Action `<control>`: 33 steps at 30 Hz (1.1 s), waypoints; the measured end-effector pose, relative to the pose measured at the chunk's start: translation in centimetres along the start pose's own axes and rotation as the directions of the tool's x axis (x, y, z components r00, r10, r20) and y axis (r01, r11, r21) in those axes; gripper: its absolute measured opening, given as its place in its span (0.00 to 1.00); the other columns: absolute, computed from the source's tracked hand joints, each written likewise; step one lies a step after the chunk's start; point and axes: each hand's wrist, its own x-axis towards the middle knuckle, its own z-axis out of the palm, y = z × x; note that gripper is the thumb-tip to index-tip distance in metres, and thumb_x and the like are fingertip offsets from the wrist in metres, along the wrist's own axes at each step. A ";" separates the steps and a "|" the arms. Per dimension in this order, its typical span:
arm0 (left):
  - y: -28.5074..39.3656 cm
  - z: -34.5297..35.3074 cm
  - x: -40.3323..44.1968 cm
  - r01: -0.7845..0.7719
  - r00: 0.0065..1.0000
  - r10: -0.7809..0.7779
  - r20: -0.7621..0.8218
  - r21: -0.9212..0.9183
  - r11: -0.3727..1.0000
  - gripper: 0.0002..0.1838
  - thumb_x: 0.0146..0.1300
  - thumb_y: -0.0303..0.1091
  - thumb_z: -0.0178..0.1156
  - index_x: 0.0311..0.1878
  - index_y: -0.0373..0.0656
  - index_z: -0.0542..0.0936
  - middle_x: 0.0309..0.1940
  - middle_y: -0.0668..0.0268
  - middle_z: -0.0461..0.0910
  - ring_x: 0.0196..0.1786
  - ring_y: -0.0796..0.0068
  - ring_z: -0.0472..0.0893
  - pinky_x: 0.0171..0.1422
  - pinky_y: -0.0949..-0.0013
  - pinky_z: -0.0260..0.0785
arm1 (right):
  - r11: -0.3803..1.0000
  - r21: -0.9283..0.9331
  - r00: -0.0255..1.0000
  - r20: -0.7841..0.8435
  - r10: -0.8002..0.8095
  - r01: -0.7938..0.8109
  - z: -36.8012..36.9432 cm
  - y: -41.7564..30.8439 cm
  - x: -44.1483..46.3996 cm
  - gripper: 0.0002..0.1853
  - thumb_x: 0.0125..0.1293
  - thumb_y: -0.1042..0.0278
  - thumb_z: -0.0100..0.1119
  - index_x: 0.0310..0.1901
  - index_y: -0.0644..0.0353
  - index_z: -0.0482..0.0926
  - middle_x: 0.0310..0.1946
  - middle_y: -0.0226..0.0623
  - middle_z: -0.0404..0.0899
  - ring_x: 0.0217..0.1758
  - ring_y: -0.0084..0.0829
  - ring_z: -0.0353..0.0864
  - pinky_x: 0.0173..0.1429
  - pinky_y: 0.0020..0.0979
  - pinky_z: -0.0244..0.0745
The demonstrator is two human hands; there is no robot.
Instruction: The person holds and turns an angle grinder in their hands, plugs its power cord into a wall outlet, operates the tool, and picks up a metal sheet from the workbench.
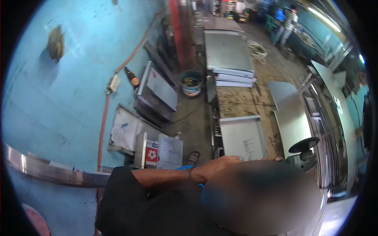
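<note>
My left hand (218, 166) reaches in from a black sleeve (122, 196) and lies at the near end of a shallow metal tray (242, 135) with handwriting on it. A blurred oval covers most of its fingers, so their grip cannot be made out. Of my right hand (278, 158) only a small bit of the fingers shows above the oval, near the tray's right corner. Close to it on the right is an angle grinder (303, 160) with a black disc (304, 144); whether the hand touches it is hidden.
Stacked metal panels (229, 51) lie farther along the worktable (240, 102), with loose sheets (293, 122) on the right. A bucket (191, 83), leaning panels (157, 88) and a bottle (132, 78) stand left. Coiled cable (258, 52) and another person (289, 25) are farther back.
</note>
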 end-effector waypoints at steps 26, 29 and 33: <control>-41.0 -42.1 -21.6 -0.434 -0.451 -0.482 -0.751 -0.287 0.854 0.15 0.75 0.40 0.54 0.36 0.37 0.76 0.27 0.63 0.81 0.23 0.79 0.73 0.26 0.78 0.63 | 0.931 -0.083 0.932 -0.112 0.345 -0.355 -1.8 12.7 16.4 0.26 0.57 0.58 0.63 0.50 0.63 0.64 0.33 0.38 0.68 0.33 0.32 0.74 0.45 0.40 0.74; -40.6 -44.0 -22.0 -0.399 -0.560 -0.456 -0.692 -0.258 0.880 0.15 0.76 0.40 0.52 0.36 0.38 0.74 0.26 0.62 0.80 0.23 0.79 0.73 0.24 0.77 0.62 | 0.932 -0.086 0.932 -0.122 0.341 -0.352 -3.8 11.4 17.2 0.26 0.59 0.57 0.63 0.51 0.63 0.64 0.34 0.36 0.67 0.35 0.31 0.73 0.46 0.38 0.72; -40.2 -45.5 -21.6 -0.335 -0.593 -0.397 -0.700 -0.234 0.913 0.15 0.76 0.40 0.51 0.35 0.39 0.72 0.25 0.62 0.79 0.22 0.79 0.73 0.20 0.76 0.59 | 0.944 -0.028 0.933 -0.162 0.321 -0.330 -5.2 10.7 18.0 0.26 0.60 0.58 0.61 0.53 0.64 0.64 0.35 0.36 0.66 0.36 0.30 0.71 0.48 0.37 0.70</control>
